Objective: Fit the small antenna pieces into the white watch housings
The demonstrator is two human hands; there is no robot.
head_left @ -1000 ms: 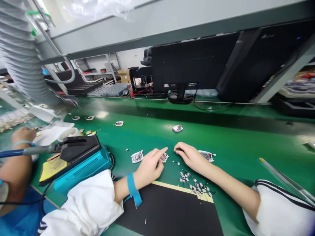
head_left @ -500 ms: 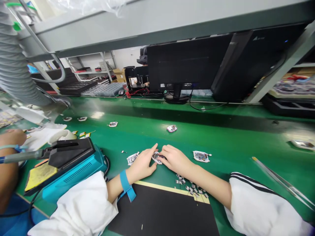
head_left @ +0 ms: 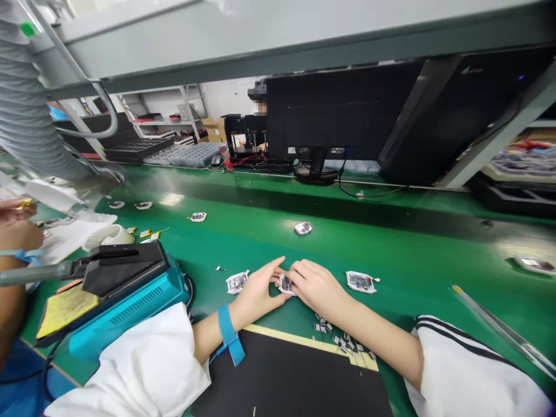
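In the head view, a small white-cased circuit board (head_left: 285, 284) sits between my hands, low over the green bench. My left hand (head_left: 259, 288) holds it from the left, thumb at its near edge and fingers behind it. Curled over its right side are the fingers of my right hand (head_left: 316, 285), and their tips are partly hidden. Just left of my left hand lies another white-cased board (head_left: 237, 282). A similar board with a small round part on a lead (head_left: 361, 282) rests to the right. Several tiny wired components (head_left: 343, 341) are scattered below my right forearm.
A black mat (head_left: 295, 376) lies in front of me. To the left stand a teal soldering station (head_left: 130, 313) with a yellow sponge (head_left: 67, 313) and a co-worker's arm (head_left: 19, 255). Tweezers (head_left: 499, 327) lie at right. A monitor (head_left: 339, 116) stands at the back.
My hands and the held board sit slightly further right in the view, which has itself shifted a little. More of the board shows between my fingers. The co-worker's hand has risen, with something yellow at its fingers.
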